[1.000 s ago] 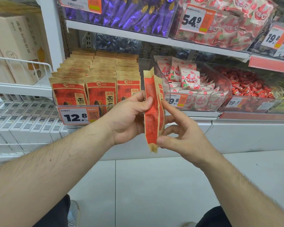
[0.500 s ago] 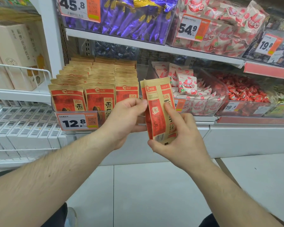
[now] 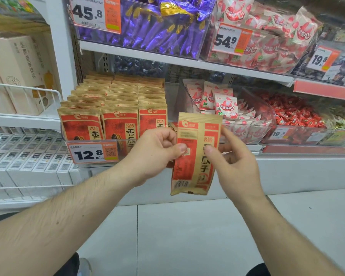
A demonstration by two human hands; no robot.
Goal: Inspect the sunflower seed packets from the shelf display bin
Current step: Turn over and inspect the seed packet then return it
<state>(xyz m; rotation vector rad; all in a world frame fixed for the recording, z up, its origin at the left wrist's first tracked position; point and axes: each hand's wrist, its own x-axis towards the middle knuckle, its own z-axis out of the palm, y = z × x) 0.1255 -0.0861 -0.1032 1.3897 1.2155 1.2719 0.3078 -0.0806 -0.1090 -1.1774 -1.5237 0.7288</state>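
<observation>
Your left hand (image 3: 157,154) and right hand (image 3: 233,162) each pinch the sunflower seed packet (image 3: 195,154), its long axis upright, in front of the display bin (image 3: 92,141), which lies nearer your left grip.

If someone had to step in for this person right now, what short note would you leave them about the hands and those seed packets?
Left hand: thumb and fingers pinch the left edge of the held packets.
Right hand: thumb on the front, fingers behind, pinching the right side.
The held packets, apparently two overlapped, hang upright in front of the shelf, out of the display bin. The other seed packets stand in rows in the bin behind the 12.8 price tag.
Done: packets pulled out, printed faces in view.
Left: finish looking them over, probably return them to the bin.
</observation>
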